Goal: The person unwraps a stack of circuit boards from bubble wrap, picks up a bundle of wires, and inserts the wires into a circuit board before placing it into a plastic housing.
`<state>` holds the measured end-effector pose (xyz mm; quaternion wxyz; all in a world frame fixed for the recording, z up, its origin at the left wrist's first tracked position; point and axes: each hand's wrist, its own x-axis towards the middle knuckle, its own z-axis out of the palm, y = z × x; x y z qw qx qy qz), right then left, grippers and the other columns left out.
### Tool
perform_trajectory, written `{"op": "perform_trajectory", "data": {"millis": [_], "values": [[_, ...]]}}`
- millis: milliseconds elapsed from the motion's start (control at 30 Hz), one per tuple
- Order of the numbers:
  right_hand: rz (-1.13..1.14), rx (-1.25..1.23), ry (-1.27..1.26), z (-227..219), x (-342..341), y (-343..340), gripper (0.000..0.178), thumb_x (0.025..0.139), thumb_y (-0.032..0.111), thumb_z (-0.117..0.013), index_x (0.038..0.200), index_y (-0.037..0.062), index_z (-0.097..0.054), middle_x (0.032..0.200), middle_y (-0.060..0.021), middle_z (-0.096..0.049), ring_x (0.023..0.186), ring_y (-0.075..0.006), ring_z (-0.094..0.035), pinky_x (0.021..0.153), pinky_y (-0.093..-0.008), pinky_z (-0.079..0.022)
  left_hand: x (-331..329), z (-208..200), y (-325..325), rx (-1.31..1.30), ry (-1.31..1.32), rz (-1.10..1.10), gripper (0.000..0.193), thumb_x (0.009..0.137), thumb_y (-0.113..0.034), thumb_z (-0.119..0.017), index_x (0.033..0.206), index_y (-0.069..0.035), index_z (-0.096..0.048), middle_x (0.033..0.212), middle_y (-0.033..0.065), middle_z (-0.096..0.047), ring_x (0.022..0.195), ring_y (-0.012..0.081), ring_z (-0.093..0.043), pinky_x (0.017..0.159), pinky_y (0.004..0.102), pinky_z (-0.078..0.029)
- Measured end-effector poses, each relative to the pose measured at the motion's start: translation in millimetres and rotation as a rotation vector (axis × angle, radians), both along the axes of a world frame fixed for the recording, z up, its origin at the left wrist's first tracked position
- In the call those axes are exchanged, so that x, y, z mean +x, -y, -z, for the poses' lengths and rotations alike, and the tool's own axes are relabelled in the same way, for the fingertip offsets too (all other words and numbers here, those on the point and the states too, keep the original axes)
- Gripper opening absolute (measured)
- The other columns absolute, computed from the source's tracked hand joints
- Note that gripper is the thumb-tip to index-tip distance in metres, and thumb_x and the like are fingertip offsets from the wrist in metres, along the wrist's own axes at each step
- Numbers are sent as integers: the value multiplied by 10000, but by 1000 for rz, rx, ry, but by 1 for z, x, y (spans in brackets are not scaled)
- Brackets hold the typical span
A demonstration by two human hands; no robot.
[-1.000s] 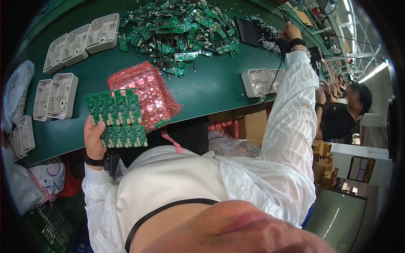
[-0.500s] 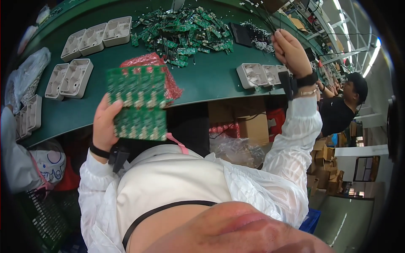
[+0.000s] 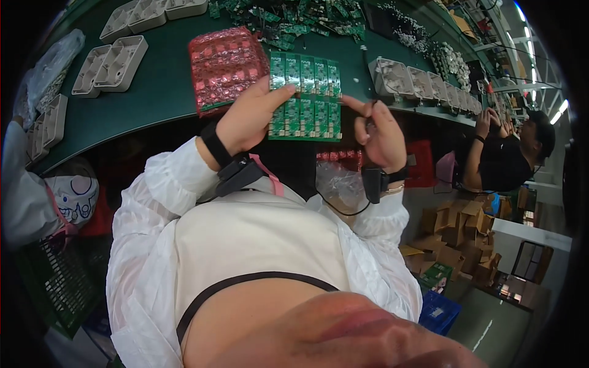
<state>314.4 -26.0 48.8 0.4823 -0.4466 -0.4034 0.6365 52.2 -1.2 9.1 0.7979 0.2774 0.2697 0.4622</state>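
Observation:
My left hand (image 3: 248,119) grips the left side of a green circuit board panel (image 3: 316,113), its thumb lying across the face. The panel stands upright before my chest, with rows of repeated small boards facing me. At its right edge is my right hand (image 3: 386,138); the forefinger reaches to the board and the other fingers are curled. A thin black wire (image 3: 365,64) with a pale end runs upward from those fingers; the grip on it is partly hidden. Just behind the panel, a stack of boards in red bubble wrap (image 3: 224,70) lies on the green table (image 3: 165,80).
A heap of small green boards (image 3: 294,21) with wires lies farther back. White plastic housings (image 3: 119,61) stand at the left, and a row of more housings (image 3: 392,76) runs along the right edge. Small white parts (image 3: 451,61) lie behind that row. Another person (image 3: 512,150) works at far right.
My right hand has come down from the wires at the upper right to the board's edge. My left hand has carried the panel to the right. The view has shifted, showing more of the red bubble wrap.

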Motion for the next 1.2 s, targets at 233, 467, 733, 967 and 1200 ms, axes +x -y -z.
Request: {"op": "perform_trajectory", "data": {"millis": [233, 467, 733, 967, 1200], "values": [[-57, -16, 318, 35, 30, -35, 222, 1067, 256, -502, 967, 72, -577, 930, -16, -617, 545, -51, -419, 502, -205, -319, 42, 8, -3, -52, 45, 7, 268, 1054, -147, -509, 1285, -14, -540, 1243, 86, -637, 1113, 188, -622, 986, 366, -501], [-115, 60, 757, 29, 43, -97, 226, 1053, 263, -541, 959, 71, -614, 816, 33, -583, 547, -31, -406, 506, -204, -310, 50, 31, -10, -314, 221, 76, 284, 1081, -218, -468, 1292, -38, -530, 1311, 99, -595, 1210, 231, -566, 1068, 416, -435], [80, 286, 666, 28, 20, -110, 246, 1061, 280, -522, 960, 76, -616, 684, 44, -513, 546, -49, -427, 505, -205, -310, 44, 23, -4, -398, 263, 46, 317, 1088, -251, -464, 1265, 10, -489, 1286, 125, -575, 1208, 261, -559, 1114, 417, -432], [270, 140, 204, 46, 25, -66, 264, 1078, 291, -488, 956, 72, -573, 664, 14, -495, 505, -76, -433, 441, -227, -317, 61, 26, -3, -392, 202, 9, 372, 1097, -244, -425, 1297, 68, -457, 1354, 178, -540, 1254, 284, -552, 1157, 419, -417], [179, 27, 249, 34, -4, -35, 262, 1084, 271, -468, 971, 53, -559, 622, 3, -461, 451, -80, -391, 410, -220, -302, 55, 23, -18, -429, 127, 346, 446, 1112, -268, -352, 1358, 98, -415, 1426, 216, -503, 1343, 314, -503, 1163, 432, -402]]}}
